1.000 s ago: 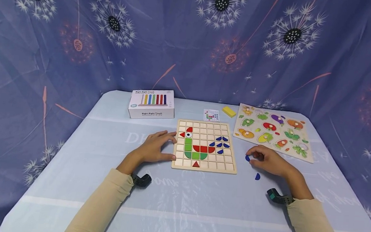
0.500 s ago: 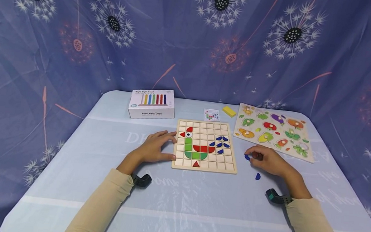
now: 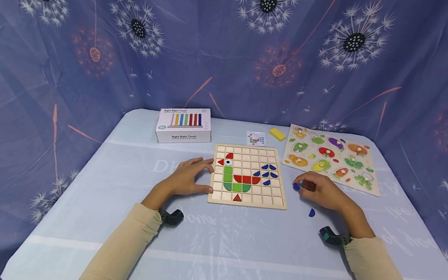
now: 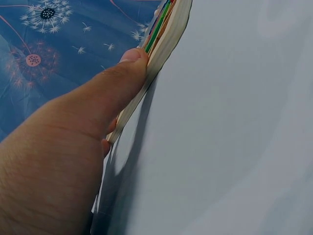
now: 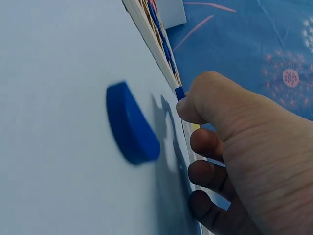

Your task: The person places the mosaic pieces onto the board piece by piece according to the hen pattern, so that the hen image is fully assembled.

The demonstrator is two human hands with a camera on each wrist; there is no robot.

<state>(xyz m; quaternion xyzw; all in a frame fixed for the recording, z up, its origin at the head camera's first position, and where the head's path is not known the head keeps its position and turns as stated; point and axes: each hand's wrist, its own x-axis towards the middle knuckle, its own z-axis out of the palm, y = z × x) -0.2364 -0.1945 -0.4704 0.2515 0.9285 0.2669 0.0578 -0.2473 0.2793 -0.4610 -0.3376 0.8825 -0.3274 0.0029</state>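
Observation:
A wooden grid board (image 3: 259,199) carries a bird built from red, green and blue pieces, with several blue pieces at its tail. My left hand (image 3: 184,178) rests against the board's left edge, thumb and fingers spread apart; in the left wrist view the thumb (image 4: 122,78) touches the board's rim (image 4: 168,41). To the right of the board, my right hand (image 3: 322,191) pinches a blue half-round block (image 3: 296,187) between thumb and fingers. Only the end of that block shows in the right wrist view. Another blue half-round block (image 5: 129,125) lies on the table below this hand.
Behind the board lie a small picture card (image 3: 256,139) with a bird pattern and a yellow block (image 3: 277,134). A white toy box (image 3: 183,126) stands at the back left. A vegetable puzzle board (image 3: 332,158) lies at the back right, close to my right hand.
My right hand has shifted slightly left towards the board, carrying the pinched blue half-round block. The left hand stays at the board's edge.

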